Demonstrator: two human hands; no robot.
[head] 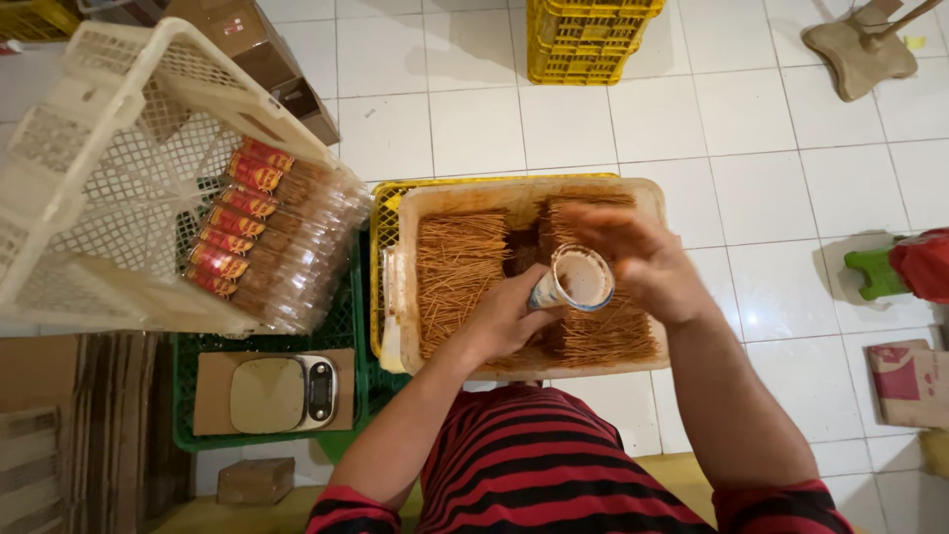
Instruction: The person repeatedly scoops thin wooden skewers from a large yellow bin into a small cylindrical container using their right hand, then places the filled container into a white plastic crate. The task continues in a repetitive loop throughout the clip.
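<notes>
1. Holding a cup [576, 280] in my left hand [504, 318], I have my fingers wrapped tight around its side. It sits near the middle of the frame, tipped so its open mouth faces up at me.
2. My right hand [643, 259] is just right of the cup, up by its rim. It looks blurry. The fingers are spread a bit, and I cannot tell if they hold anything.
3. Both hands are over a tray [435, 198] in the middle of the frame. The tray is pale and long.
4. Thin brown sticks [460, 272] fill the tray in neat piles, one pile on the left and more on the right.
5. Under the tray is a yellow crate [384, 232].
6. At the left of the frame a white basket [94, 168] leans on its side.
7. Clear packs [287, 237] of brown sticks with red ends are stacked in it.
8. Lower left, a small scale [282, 393] sits on cardboard in a green crate [346, 326].
9. Another yellow crate [583, 40] stands on the white floor [771, 198] at the top of the frame.
10. At the right edge I see a green stool [873, 272] and a box [909, 381].
</notes>
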